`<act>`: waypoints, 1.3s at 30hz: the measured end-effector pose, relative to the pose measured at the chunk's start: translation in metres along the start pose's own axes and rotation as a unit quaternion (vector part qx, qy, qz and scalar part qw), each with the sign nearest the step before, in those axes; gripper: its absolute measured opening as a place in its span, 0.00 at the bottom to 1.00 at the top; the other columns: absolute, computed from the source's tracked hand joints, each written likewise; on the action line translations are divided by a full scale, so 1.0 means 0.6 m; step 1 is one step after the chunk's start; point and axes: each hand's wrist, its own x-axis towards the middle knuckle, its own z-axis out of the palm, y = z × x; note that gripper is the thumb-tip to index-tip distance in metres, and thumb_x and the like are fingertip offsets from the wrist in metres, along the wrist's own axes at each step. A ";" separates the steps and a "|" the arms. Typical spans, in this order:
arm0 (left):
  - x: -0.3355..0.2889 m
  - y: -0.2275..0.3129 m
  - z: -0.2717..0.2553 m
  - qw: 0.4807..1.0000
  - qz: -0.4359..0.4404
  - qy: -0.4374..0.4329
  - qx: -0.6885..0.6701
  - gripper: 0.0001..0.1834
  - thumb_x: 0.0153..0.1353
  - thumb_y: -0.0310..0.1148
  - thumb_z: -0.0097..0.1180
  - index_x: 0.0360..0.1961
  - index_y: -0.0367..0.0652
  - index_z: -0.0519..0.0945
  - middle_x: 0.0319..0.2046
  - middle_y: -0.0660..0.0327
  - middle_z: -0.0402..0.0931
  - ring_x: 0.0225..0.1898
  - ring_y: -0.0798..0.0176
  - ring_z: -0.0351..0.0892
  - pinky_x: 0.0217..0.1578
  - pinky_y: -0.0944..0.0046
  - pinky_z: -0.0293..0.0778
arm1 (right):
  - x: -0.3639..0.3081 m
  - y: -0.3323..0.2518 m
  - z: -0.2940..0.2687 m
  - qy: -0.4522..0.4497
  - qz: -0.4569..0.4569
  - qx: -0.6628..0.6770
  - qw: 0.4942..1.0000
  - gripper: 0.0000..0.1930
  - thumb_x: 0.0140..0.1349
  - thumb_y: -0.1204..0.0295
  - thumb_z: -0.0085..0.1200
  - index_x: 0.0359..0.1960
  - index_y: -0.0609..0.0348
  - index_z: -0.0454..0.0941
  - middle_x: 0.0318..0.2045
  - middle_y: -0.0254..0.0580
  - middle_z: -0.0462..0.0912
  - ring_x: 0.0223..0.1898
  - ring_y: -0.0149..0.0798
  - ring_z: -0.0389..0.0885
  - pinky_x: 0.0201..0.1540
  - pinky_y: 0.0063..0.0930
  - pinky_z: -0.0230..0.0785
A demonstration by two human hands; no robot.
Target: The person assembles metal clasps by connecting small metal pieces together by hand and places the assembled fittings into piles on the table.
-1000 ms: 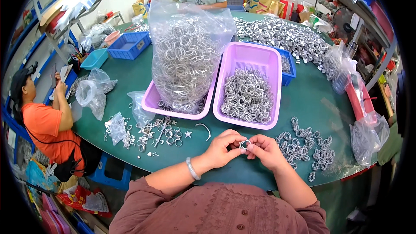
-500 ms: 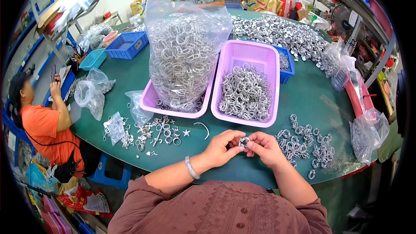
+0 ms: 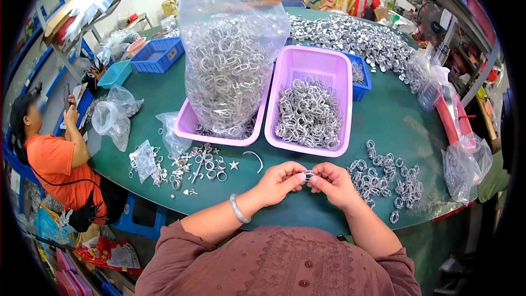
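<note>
The small metal ring, pinched above the green table edge between both hands, could be dropped if either grip is eased, and lost among the loose rings just beside it. The left hand and right hand are held fingertip to fingertip, closed narrowly on the ring, wrists raised

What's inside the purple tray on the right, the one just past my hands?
The right purple tray holds a loose heap of silver metal rings at its near end; the far end shows bare slotted floor. Whatever lies beneath the heap is covered.
</note>
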 end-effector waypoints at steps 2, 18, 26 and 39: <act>0.001 0.000 0.002 1.000 -0.009 -0.002 -0.017 0.11 0.60 0.32 0.48 0.41 0.39 0.72 0.31 0.64 0.74 0.30 0.74 0.71 0.33 0.73 0.70 | -0.005 0.003 -0.001 0.006 -0.002 0.010 1.000 0.08 0.57 0.74 0.51 0.36 0.64 0.71 0.27 0.34 0.76 0.27 0.23 0.73 0.30 0.16 0.68; 0.008 0.008 -0.001 0.997 0.028 -0.006 -0.073 0.12 0.59 0.30 0.49 0.43 0.37 0.70 0.35 0.62 0.74 0.32 0.71 0.72 0.35 0.72 0.70 | 0.003 -0.013 -0.001 0.010 -0.020 0.013 1.000 0.08 0.56 0.73 0.52 0.35 0.64 0.72 0.27 0.33 0.75 0.27 0.23 0.72 0.30 0.16 0.67; 0.006 0.010 -0.001 0.997 0.007 0.007 -0.075 0.12 0.59 0.33 0.50 0.41 0.38 0.71 0.30 0.63 0.74 0.28 0.72 0.72 0.31 0.73 0.69 | 0.000 -0.017 0.002 0.006 -0.013 0.006 1.000 0.09 0.56 0.72 0.52 0.36 0.64 0.73 0.27 0.33 0.75 0.28 0.23 0.72 0.30 0.16 0.67; 0.007 0.009 0.000 0.996 0.012 0.011 -0.087 0.12 0.58 0.33 0.51 0.41 0.38 0.71 0.31 0.63 0.74 0.28 0.72 0.72 0.31 0.74 0.69 | 0.000 -0.021 0.000 0.002 -0.016 -0.004 1.000 0.10 0.57 0.71 0.52 0.36 0.64 0.73 0.28 0.33 0.76 0.29 0.23 0.72 0.31 0.17 0.67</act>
